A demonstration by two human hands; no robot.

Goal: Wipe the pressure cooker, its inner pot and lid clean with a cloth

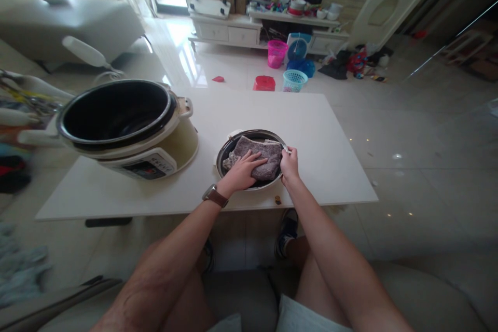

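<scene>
A round metal pot lid (pixel 233 141) lies on the white table (pixel 319 135) in front of me. A grey-purple cloth (pixel 261 151) is spread over it. My left hand (pixel 241 170), with a watch on the wrist, lies flat on the cloth with its fingers stretched out. My right hand (pixel 290 164) is closed on the lid's right rim, touching the cloth's edge. An open electric pressure cooker (pixel 130 127) with a dark inner pot stands on the table's left part.
My knees and a shoe (pixel 287 233) are under the table's near edge. Beyond the table, small baskets (pixel 294 80) and a red box (pixel 264 83) sit on the glossy floor before a cluttered white TV cabinet (pixel 241 31). A sofa (pixel 70 21) stands far left.
</scene>
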